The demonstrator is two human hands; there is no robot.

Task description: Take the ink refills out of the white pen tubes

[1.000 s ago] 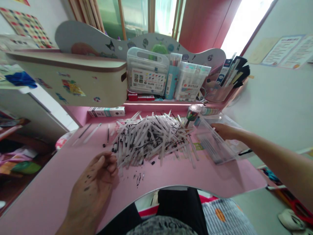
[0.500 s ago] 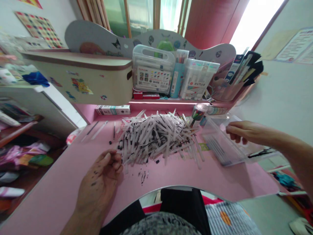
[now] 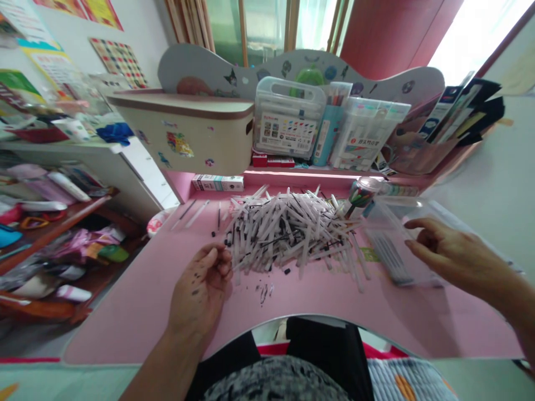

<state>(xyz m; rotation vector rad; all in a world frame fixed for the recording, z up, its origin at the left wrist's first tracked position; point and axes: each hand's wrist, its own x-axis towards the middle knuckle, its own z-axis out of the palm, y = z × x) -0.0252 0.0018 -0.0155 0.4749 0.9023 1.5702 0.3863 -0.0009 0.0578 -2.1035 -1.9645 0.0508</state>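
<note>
- Across the middle of the pink desk [image 3: 137, 312] lay a tangled pile of slim white tubes [image 3: 288, 234], heaped so thickly that its lower layers were hidden.
- By the pile's near left edge, the person's left hand [image 3: 200, 284] was turned palm upward, fingers loosely curled; I couldn't tell whether they held anything.
- To the right, the right hand [image 3: 447, 250] was at a clear plastic box [image 3: 393, 218], forefinger and thumb parted. Whether either touched the wall, I couldn't make out; the hand covered part of the box.
- Slim greyish rods [image 3: 390, 259] showed through the plastic, too blurred to count.
- Beyond the pile's right end stood a lidded jar [image 3: 363, 195], its contents hard to make out.
- Dark smudges [image 3: 264, 292] marked the desk before the pile.
</note>
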